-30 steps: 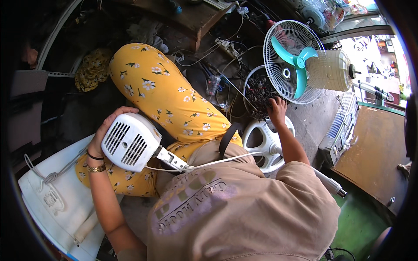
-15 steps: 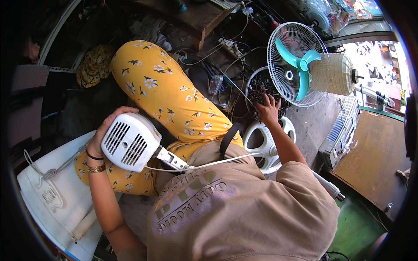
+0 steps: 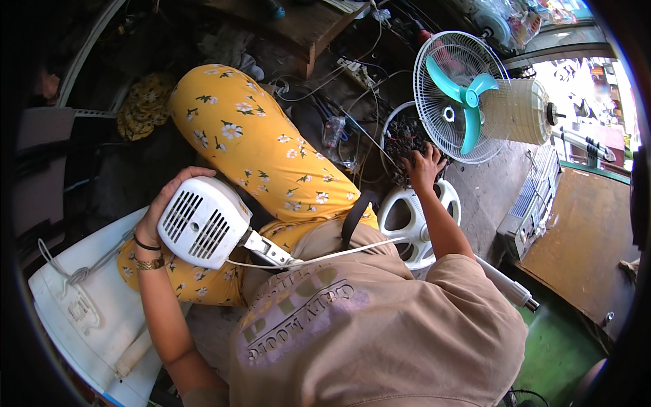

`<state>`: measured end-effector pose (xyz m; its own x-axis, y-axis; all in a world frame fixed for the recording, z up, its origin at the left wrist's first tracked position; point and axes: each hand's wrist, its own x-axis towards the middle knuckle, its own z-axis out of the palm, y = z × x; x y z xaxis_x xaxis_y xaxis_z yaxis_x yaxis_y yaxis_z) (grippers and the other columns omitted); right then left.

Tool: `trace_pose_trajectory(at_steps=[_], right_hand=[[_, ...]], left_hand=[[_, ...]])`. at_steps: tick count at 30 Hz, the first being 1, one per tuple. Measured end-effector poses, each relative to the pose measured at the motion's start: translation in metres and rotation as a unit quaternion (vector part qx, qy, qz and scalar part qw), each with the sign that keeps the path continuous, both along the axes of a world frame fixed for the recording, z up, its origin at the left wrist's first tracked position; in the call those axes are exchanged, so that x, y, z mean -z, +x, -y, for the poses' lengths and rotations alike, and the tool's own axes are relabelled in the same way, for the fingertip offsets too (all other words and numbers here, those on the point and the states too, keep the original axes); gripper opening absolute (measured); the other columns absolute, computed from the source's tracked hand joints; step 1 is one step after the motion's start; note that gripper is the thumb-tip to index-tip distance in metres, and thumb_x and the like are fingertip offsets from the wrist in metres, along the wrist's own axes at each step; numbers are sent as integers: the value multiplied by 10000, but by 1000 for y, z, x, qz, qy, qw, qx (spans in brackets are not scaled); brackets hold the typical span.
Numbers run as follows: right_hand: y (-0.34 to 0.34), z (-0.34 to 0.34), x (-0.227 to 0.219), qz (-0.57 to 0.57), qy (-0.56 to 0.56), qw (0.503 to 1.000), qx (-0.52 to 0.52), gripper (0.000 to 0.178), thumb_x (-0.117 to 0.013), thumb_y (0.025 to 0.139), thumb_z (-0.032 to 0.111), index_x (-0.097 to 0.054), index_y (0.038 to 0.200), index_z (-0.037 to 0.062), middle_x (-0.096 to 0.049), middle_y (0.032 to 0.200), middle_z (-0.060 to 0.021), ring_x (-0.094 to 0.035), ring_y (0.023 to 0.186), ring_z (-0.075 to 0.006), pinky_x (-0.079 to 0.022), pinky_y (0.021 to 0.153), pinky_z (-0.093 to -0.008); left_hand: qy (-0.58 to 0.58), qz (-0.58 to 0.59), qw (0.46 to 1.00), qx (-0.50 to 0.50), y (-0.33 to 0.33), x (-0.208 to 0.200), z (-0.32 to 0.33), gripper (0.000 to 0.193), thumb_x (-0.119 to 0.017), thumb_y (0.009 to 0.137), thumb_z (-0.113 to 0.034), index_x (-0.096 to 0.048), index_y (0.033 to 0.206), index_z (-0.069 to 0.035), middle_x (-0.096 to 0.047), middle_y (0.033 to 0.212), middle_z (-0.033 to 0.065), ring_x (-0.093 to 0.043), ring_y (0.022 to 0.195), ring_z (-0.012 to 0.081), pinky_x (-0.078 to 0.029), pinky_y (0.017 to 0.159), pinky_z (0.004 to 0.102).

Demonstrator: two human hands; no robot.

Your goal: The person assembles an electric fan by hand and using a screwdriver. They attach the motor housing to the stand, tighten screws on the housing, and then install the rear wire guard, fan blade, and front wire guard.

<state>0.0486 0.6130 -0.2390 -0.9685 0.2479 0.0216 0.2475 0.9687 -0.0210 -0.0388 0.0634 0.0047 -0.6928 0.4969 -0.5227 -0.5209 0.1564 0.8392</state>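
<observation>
My left hand (image 3: 157, 211) is wrapped round the side of a white fan motor housing (image 3: 207, 220) with slotted vents, which rests over my lap. From the housing a white jointed neck (image 3: 268, 249) and a white cord (image 3: 332, 251) lead off across my shirt. My right hand (image 3: 425, 168) reaches forward with fingers spread and bent over a heap of small dark parts (image 3: 405, 136), too small to name, in a round pale-rimmed container. Its fingertips are at the heap, and no held item shows. A white spoked round base (image 3: 400, 218) lies under my right forearm.
A fan with turquoise blades (image 3: 469, 97) and a white wire guard stands just beyond my right hand. To the right are a silver case-like unit (image 3: 532, 207) and a brown board (image 3: 583, 237). A white panel (image 3: 74, 305) lies at left. Cords and a power strip (image 3: 357, 71) clutter the floor ahead.
My right hand has shifted slightly right and toward me over the dark parts, and its fingers have bent and turned. My left hand keeps its hold on the motor housing.
</observation>
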Motion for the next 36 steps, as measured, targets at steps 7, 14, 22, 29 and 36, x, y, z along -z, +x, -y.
trace_pose_trajectory(at_steps=[7, 14, 22, 29, 36], right_hand=[[-6, -3, 2, 14, 4, 1000, -4, 224, -754, 700, 283, -680, 890, 191, -472, 1321, -63, -351, 1290, -327, -179, 1020, -702], [-4, -5, -7, -5, -15, 1000, 24, 219, -717, 709, 233, -664, 912, 172, -475, 1291, -74, -369, 1254, -321, -189, 1045, -637], [-27, 17, -8, 108, 3, 993, -47, 338, -719, 754, 355, -676, 1085, 304, -434, 1381, -112, -301, 1342, -350, -108, 1027, -729], [-15, 4, 0, 92, -16, 995, -25, 448, -759, 629, 322, -622, 1031, 178, -428, 1351, -159, -340, 1295, -371, -144, 1062, -679], [-22, 10, -9, 128, -6, 992, -12, 472, -768, 630, 338, -632, 1058, 192, -396, 1409, -154, -323, 1316, -388, -158, 1033, -718]], left_hand=[[-1, 2, 1000, -2, 3, 0, 2, 796, -331, 883, -666, -484, 1243, 27, -556, 1167, 93, -557, 1034, 130, -447, 902, 253], [9, -10, 1000, -7, 4, 6, 5, 836, -335, 864, -696, -481, 1244, 34, -561, 1165, 97, -564, 1022, 135, -450, 897, 250], [13, 0, 1000, -13, 2, 2, 0, 739, -337, 915, -624, -486, 1238, 24, -578, 1109, 77, -571, 989, 115, -463, 871, 244], [4, 2, 1000, -27, 8, 0, 4, 707, -329, 928, -601, -493, 1233, 16, -581, 1098, 72, -571, 988, 111, -460, 875, 241], [1, -24, 999, -35, 9, 6, 4, 749, -326, 911, -630, -496, 1244, 19, -579, 1114, 79, -571, 995, 123, -456, 882, 244]])
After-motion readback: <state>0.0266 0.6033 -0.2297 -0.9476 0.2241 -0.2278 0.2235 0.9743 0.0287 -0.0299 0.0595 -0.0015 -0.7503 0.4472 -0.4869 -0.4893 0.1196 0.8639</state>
